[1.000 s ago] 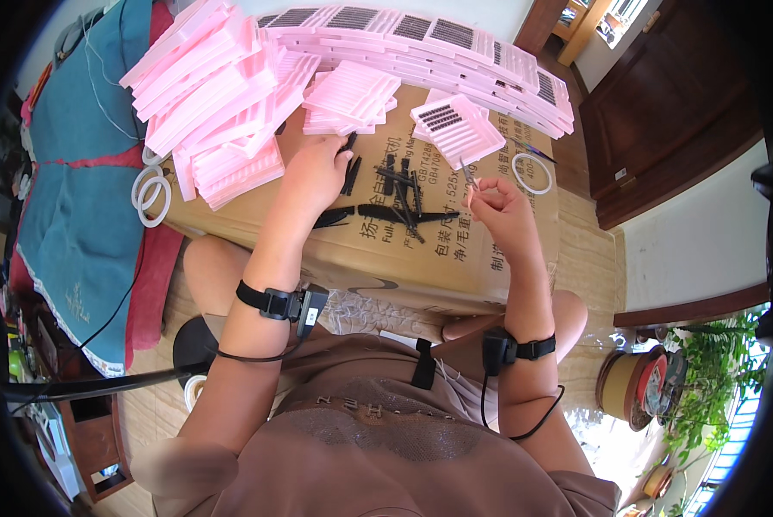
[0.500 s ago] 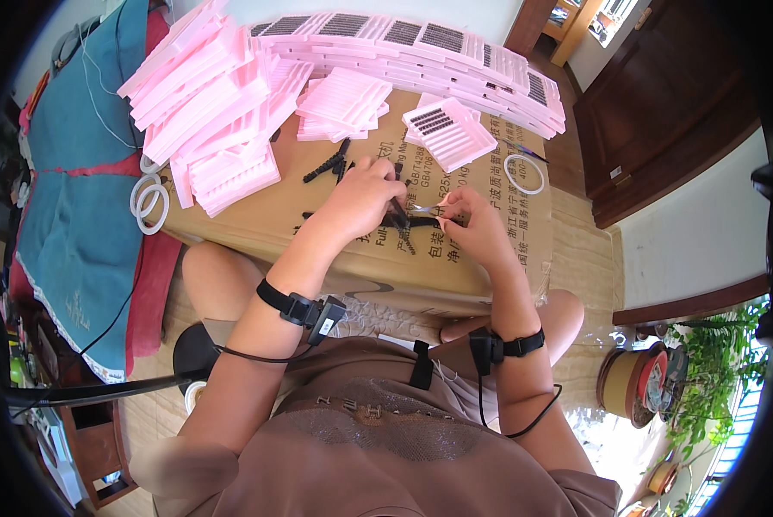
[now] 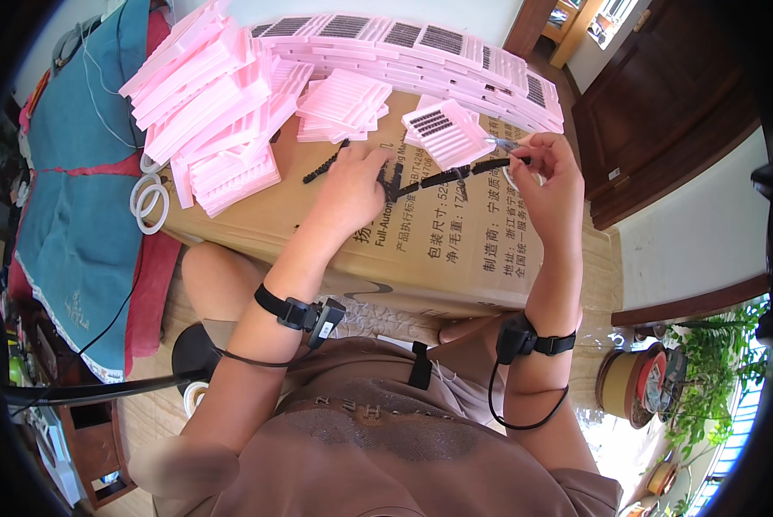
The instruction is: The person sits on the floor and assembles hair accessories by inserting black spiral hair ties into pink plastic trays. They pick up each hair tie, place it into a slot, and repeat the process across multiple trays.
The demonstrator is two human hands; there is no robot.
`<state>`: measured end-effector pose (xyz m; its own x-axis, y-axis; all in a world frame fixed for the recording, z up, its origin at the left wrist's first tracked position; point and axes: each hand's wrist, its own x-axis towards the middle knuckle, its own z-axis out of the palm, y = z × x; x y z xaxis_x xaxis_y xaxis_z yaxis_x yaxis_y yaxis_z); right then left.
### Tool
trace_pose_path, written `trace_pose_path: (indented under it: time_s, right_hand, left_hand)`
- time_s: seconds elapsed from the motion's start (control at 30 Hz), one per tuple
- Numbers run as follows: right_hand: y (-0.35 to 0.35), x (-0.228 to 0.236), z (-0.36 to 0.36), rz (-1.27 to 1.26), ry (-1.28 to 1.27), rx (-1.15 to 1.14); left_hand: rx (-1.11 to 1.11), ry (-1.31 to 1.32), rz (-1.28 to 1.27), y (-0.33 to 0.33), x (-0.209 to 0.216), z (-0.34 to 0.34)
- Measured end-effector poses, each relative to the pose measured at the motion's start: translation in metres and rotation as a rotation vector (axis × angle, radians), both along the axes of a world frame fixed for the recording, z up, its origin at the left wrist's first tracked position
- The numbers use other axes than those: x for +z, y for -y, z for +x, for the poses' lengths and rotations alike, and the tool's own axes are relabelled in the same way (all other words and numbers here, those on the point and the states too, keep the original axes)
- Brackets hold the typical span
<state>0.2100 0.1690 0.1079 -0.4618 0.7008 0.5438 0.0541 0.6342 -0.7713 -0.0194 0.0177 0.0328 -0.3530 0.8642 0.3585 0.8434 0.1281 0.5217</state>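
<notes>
A long black fringed strip (image 3: 442,179), resembling a false-lash strip, stretches between my two hands above the cardboard box. My left hand (image 3: 352,191) is closed on its left end, beside more dark strips partly hidden by the fingers. My right hand (image 3: 552,177) pinches the right end and also keeps hold of small scissors (image 3: 501,141), their metal blades pointing left and their handles mostly hidden. Just beyond the strip is a pink grooved tray (image 3: 459,148) with several black strips in its upper-left grooves. Another black strip (image 3: 322,168) lies beside my left hand.
The cardboard box (image 3: 317,263) serves as a work surface. A tall pile of pink trays (image 3: 201,99) leans at the left, with a smaller stack (image 3: 347,99) beside it. Filled trays (image 3: 403,65) line the back. White rings (image 3: 149,207) hang at the left edge.
My right hand has moved right and away from my left with the scissors, drawing the black strip out between them. My left hand has shifted slightly left.
</notes>
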Motion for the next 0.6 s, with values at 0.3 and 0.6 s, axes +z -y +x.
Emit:
trace_pose_path:
  time_s: [0.3,0.6]
  right_hand:
    - [0.017,0.022,-0.02,-0.013,-0.046,0.097]
    - [0.013,0.016,-0.011,-0.171,-0.094,0.069]
  left_hand:
    - [-0.339,0.21,0.285,-0.018,0.025,0.047]
    - [-0.15,0.924,0.403,-0.023,0.01,0.001]
